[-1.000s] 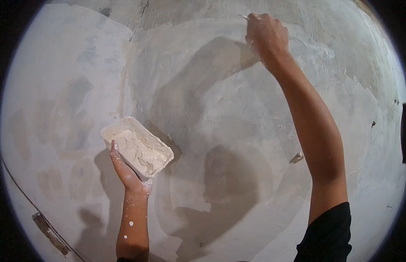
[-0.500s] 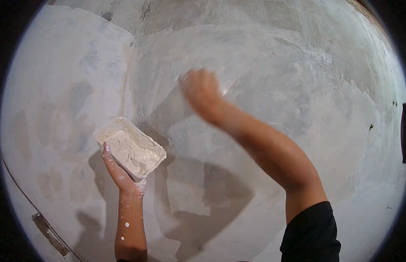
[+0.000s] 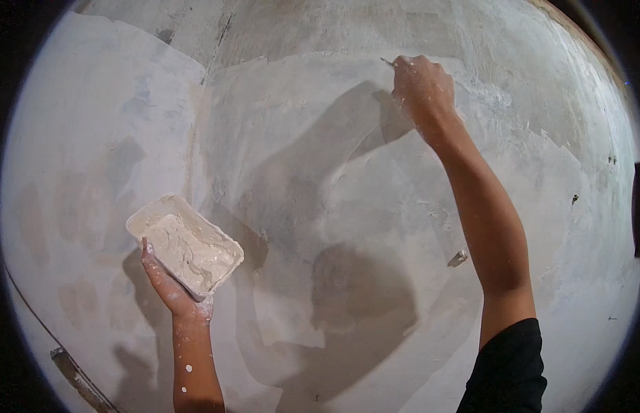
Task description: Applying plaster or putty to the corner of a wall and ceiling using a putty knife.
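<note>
My left hand (image 3: 170, 286), specked with white, is closed around the underside and near side of a rectangular white plastic tub (image 3: 136, 224). Inside lies thick cream-coloured putty (image 3: 196, 251), smeared up the walls. Higher up and to the right, my right hand (image 3: 424, 89) is a closed fist against the wall. It grips a thin blade-like tool (image 3: 387, 62); only a narrow tip juts out past the fingers, and the rest is hidden. Around that hand, the grey wall (image 3: 292, 103) carries a pale, uneven coat whose upper border runs near the fist.
A wall corner (image 3: 195, 144) runs down left of centre, with a whiter wall (image 3: 79, 138) beside it. A small pale stub (image 3: 459, 258) sticks out near my right forearm. At lower left hang a dark cable (image 3: 31, 310) and a narrow strip (image 3: 79, 378). Shadows of my arms cross the wall.
My right hand has swept right and upward across the wall, its arm now more upright. The tub in my left hand has shifted slightly left and down in view.
</note>
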The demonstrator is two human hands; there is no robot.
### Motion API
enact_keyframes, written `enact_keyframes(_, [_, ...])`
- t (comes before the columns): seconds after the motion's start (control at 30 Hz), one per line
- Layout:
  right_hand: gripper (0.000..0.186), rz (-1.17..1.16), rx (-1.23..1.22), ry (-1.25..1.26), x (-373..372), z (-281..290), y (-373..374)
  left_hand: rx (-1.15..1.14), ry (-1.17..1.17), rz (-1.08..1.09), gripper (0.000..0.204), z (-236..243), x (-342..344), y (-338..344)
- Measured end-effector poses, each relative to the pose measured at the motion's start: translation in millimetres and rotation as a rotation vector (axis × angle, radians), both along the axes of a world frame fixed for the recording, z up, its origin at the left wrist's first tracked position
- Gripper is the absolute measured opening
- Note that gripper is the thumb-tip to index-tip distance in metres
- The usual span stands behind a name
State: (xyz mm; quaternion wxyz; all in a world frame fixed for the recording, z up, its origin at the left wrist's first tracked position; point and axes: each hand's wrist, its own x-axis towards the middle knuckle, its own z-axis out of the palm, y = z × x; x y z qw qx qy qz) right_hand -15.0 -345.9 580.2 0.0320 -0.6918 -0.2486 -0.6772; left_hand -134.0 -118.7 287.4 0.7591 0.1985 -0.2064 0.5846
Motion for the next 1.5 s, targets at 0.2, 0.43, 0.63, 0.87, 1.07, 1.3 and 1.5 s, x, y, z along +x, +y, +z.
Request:
enact_keyframes(0.2, [0.025,0.113,-0.217,-0.530,44.5,-69.3,39.4,-0.023,0.014,-0.026,0.066,0.7,1.9,0.6])
enact_keyframes(0.43, [0.028,0.402,-0.829,-0.174,18.3,-212.5,69.6,-0.010,-0.003,-0.045,0.062,-2.3,8.2,4.2])
enact_keyframes(0.63, [0.025,0.481,-0.777,-0.032,-4.9,-168.7,41.2,-0.055,0.025,0.022,0.062,0.8,3.6,-0.4])
enact_keyframes(0.87, [0.029,0.078,-0.129,-0.025,-16.9,-44.6,-11.5,-0.035,0.046,-0.081,0.063,0.1,1.8,4.2])
enact_keyframes(1.07, [0.020,0.110,-0.350,-0.113,-6.3,-113.7,33.5,0.032,0.056,-0.171,0.064,-12.7,10.9,25.5])
enact_keyframes(1.3, [0.013,0.323,-0.700,0.252,-70.9,-186.9,49.3,0.088,0.045,-0.276,0.060,-9.2,4.8,22.1])
enact_keyframes(1.5, [0.024,1.291,0.066,0.477,-76.6,-216.0,-0.7,0.167,-0.003,-0.515,0.057,-27.4,-9.6,0.0])
